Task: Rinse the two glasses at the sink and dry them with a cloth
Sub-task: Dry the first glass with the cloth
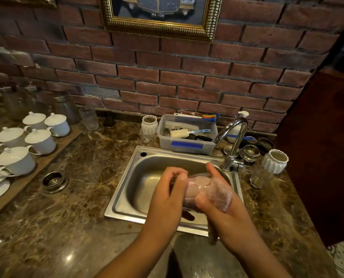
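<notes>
The glass (195,189) lies on its side in the air over the basin of the sink (147,163), held between both hands. The left hand (167,195) has its fingers curled round one end, and the right hand (217,199) is wrapped round the other, seen partly through the clear wall and a pale, foamy-looking film. That film is the main worry: a slick glass turned between wet palms could slip and drop onto the steel below, where it could chip or crack. The tap (232,141) arches close behind the right hand (no water shows at its spout), so lifting the glass toward it carelessly could knock the rim against metal. Another glass (259,177) stands on the counter (86,187) just right of the sink, where a swinging right forearm might tip it.
</notes>
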`<act>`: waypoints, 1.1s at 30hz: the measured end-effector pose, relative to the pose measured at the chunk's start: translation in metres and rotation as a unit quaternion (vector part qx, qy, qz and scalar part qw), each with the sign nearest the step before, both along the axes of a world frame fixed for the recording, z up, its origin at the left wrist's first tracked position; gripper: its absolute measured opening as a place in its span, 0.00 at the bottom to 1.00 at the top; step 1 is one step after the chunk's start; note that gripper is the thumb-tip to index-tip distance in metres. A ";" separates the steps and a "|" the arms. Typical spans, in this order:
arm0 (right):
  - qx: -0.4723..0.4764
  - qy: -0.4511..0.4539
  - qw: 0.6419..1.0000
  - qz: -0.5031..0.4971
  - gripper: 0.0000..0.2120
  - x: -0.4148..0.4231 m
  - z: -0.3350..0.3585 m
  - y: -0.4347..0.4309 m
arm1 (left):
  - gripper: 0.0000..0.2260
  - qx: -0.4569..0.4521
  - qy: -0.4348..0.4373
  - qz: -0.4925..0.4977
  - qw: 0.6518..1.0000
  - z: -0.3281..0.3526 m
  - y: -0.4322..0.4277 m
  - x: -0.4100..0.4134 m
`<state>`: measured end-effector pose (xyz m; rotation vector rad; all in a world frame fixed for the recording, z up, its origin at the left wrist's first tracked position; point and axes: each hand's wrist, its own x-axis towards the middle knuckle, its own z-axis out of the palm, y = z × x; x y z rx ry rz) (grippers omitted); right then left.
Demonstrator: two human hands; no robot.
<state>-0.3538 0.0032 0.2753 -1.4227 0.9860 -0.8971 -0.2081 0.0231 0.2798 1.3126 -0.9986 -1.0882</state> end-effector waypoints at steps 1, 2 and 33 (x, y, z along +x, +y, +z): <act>-0.023 0.018 1.000 0.008 0.40 0.001 -0.002 0.002 | 0.10 0.043 0.043 0.006 0.998 0.003 -0.001 -0.001; -0.045 0.041 0.998 0.018 0.40 0.000 -0.005 0.004 | 0.12 0.094 0.089 0.004 0.992 0.004 -0.004 0.001; -0.012 0.008 1.000 -0.017 0.41 0.007 -0.005 0.005 | 0.14 -0.084 -0.087 0.064 0.991 -0.012 -0.012 -0.005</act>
